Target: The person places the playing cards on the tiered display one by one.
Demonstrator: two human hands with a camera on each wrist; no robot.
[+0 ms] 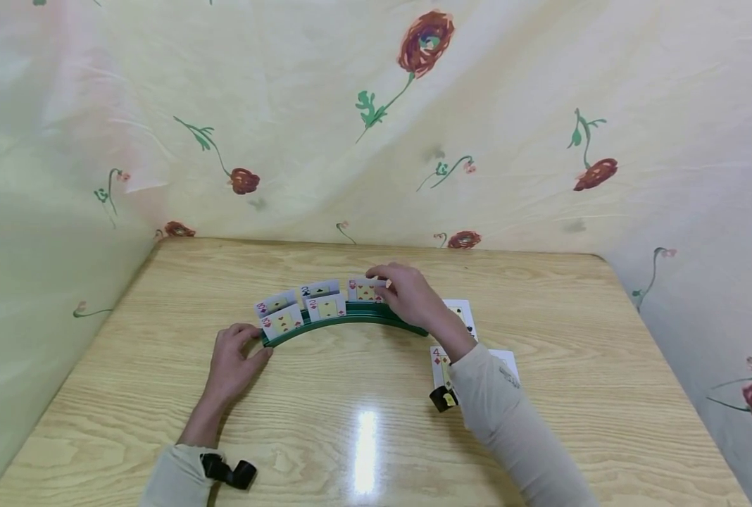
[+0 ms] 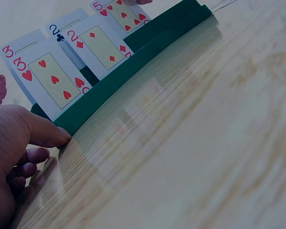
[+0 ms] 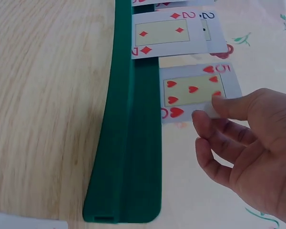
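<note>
The left hand (image 1: 235,362) pinches the left end of the curved green card holder (image 3: 140,167), seemingly to steady it, while the right hand (image 1: 409,294), its grip nearly closed, holds the white rectangular five-of-hearts card (image 3: 190,89) by its right edge at the holder's far side, keeping its face readable.

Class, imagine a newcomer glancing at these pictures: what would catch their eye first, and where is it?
Probably the green curved card holder on the wooden table, with playing cards propped in its left half and the left hand at its left end. Next, perhaps, the five of hearts, pinched by the right hand beside the two of diamonds. Behind the table, red flowers stand out on pale cloth.
</note>
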